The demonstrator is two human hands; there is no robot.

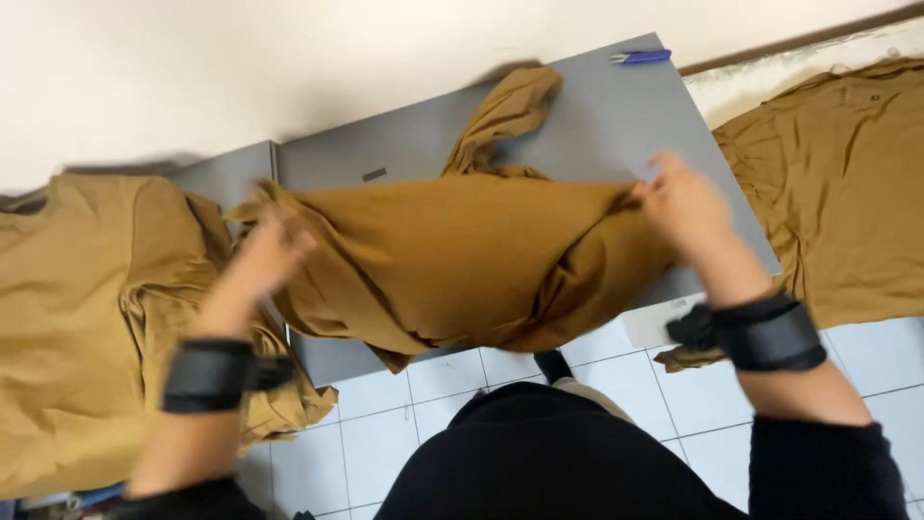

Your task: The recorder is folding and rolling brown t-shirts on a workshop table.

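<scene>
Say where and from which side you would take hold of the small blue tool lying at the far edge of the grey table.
Grip the blue tool across its thick blue handle end, probably coming straight down from above. It lies flat and alone on the grey table, its thin pale tip pointing left, clear of the mustard garment that both hands hold.

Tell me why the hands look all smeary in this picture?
In the head view, the left hand and right hand are blurred, as are the edges of the brown cloth they grip; the grey table and blue snips look only a little soft, and the light is even, without glare.
</scene>
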